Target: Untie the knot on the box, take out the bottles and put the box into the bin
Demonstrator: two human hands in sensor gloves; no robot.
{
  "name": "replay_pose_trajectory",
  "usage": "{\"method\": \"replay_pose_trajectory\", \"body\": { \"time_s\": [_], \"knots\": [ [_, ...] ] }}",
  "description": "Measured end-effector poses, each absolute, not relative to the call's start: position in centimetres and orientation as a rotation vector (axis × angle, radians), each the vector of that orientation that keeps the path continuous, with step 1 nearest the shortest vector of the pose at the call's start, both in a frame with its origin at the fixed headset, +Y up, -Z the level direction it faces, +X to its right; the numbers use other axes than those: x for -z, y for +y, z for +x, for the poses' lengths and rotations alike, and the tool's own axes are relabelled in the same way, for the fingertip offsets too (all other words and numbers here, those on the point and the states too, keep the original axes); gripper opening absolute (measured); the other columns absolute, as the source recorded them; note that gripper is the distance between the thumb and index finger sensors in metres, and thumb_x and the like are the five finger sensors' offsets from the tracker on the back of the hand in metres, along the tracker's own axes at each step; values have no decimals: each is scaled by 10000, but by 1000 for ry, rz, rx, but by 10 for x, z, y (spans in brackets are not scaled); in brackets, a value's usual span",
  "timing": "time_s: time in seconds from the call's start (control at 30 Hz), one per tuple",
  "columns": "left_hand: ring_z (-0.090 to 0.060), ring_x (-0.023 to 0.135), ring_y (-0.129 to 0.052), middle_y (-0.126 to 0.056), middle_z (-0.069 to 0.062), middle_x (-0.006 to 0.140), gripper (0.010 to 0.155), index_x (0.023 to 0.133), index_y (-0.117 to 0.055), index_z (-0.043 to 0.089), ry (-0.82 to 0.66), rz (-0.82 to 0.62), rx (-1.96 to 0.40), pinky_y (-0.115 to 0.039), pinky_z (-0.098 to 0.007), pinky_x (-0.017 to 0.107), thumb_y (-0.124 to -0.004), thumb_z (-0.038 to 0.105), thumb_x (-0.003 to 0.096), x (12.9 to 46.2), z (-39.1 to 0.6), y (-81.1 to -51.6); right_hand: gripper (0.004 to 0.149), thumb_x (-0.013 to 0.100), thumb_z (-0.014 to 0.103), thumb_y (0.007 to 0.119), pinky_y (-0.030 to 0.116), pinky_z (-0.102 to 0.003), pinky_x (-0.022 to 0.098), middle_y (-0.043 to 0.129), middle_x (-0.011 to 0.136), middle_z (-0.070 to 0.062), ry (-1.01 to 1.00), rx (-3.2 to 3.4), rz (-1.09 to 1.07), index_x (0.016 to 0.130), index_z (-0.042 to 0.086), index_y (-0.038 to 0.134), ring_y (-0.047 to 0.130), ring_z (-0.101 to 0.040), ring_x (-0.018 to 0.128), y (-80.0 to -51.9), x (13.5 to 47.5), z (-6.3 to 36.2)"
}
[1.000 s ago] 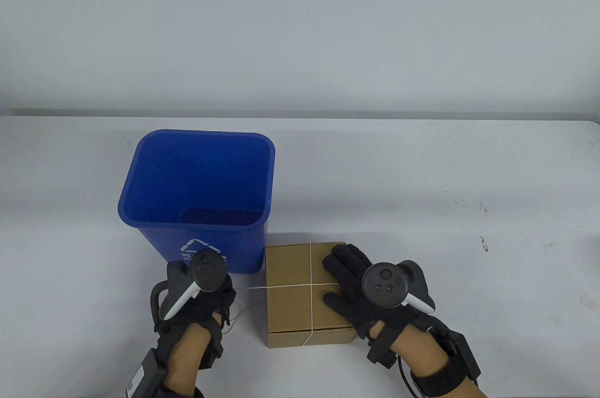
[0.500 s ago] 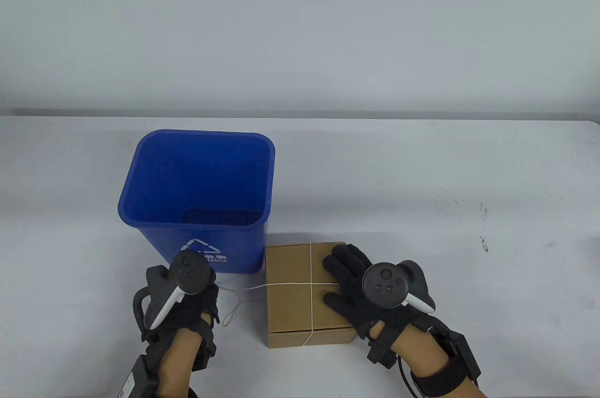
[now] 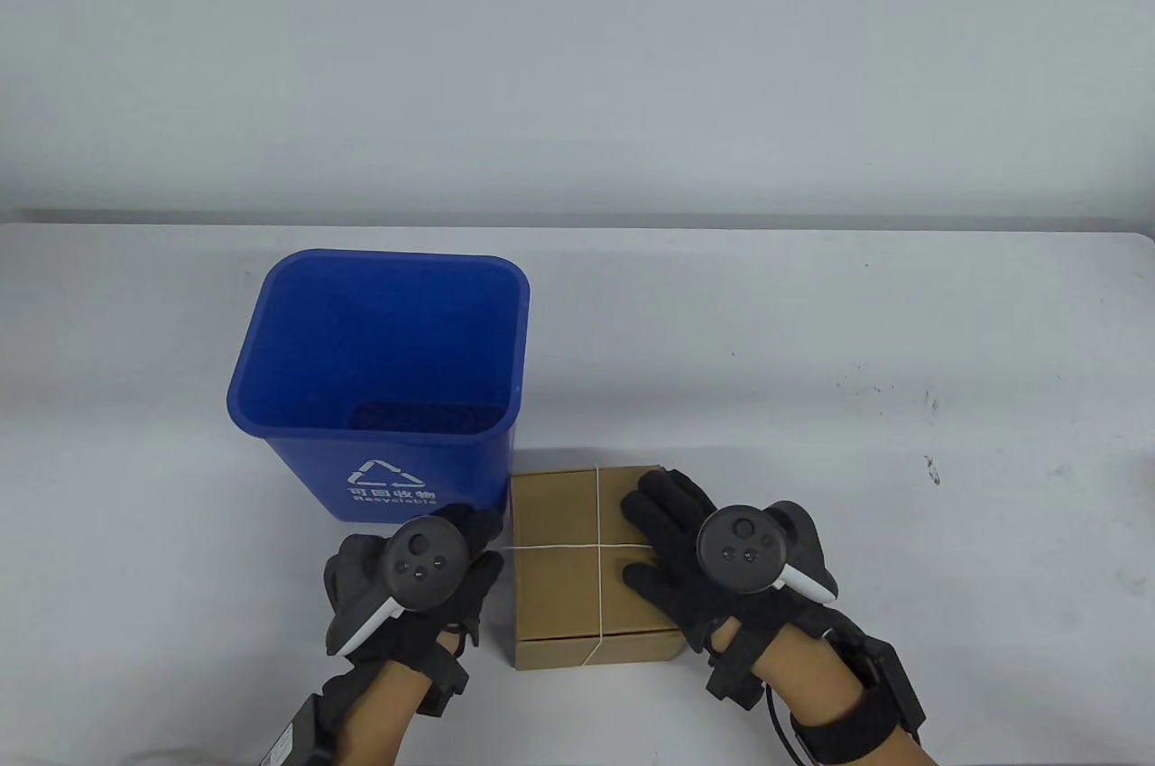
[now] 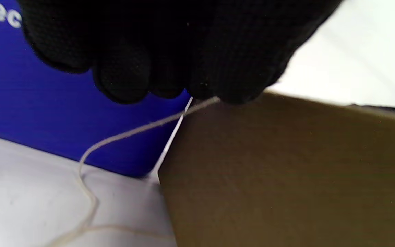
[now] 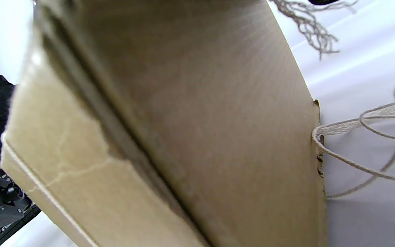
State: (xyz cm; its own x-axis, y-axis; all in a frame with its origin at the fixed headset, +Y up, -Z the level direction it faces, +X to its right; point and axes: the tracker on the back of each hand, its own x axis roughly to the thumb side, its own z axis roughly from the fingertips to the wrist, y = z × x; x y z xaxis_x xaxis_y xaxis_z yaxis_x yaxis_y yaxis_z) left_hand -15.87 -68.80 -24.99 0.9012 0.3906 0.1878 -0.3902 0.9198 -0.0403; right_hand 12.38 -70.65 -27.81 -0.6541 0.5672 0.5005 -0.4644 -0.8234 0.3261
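Cardboard box (image 3: 577,563) sits on the bench (image 3: 812,441), closed, its far-left corner touching the blue bin (image 3: 379,369). Thin white string (image 3: 598,522) crosses the lid both ways.

Handling, my read: corrugated card is stiff enough to take a flat press but will dent at the edges. Bottles inside aren't visible, so weight is unknown; assume it's heavier than it looks and could shift when lifted. The string is thin, limp and hard to pinch in gloves. Best hold for the string is at the left top edge, where it leaves the lid; for the box later, both side walls, not the lid flap.

Left hand (image 3: 415,576) is at the box's left top edge. In the left wrist view its fingertips (image 4: 201,85) are bunched and pinch the string (image 4: 132,130) right at the box (image 4: 286,171) corner; a slack tail loops down onto the bench (image 4: 29,192). So the left grip is closed on the string.

Right hand (image 3: 686,558) lies flat on the lid's right side with fingers straight, pressing the box down and holding nothing. In the right wrist view, loose string (image 5: 372,137) lies beside the box (image 5: 201,120).

Knot isn't clearly visible, so can't tell whether it's undone. Box not yet opened.
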Motion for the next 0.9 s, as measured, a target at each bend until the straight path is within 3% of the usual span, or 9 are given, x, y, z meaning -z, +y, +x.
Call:
{"method": "replay_pose_trajectory", "body": {
  "time_s": [0.33,0.53,0.9],
  "knots": [
    [-427,798,-892,-823,-118,953,431,839,-903,171,-169,-76,-385,-744,-595,573,-879,355,450,258,-161,-699,726,506,449,664,364,-721,646,206,1122,-141,226,-2422,810,1070,77,398,210,-493,1014,-707,278,124],
    [-460,824,-863,-803,-136,973,444,862,-886,151,-27,-219,-375,-719,-617,587,-860,347,464,264,-188,-704,725,506,449,663,364,-721,646,205,1122,-140,226,-2422,810,1070,78,398,210,-492,1015,-707,278,124],
    [-471,820,-858,-802,-149,968,444,855,-888,129,208,-254,-365,-714,-622,581,-858,335,463,272,-235,-713,726,506,449,664,364,-721,646,205,1123,-138,226,-2422,810,1070,79,398,208,-491,1016,-707,278,124]
  ]
}}
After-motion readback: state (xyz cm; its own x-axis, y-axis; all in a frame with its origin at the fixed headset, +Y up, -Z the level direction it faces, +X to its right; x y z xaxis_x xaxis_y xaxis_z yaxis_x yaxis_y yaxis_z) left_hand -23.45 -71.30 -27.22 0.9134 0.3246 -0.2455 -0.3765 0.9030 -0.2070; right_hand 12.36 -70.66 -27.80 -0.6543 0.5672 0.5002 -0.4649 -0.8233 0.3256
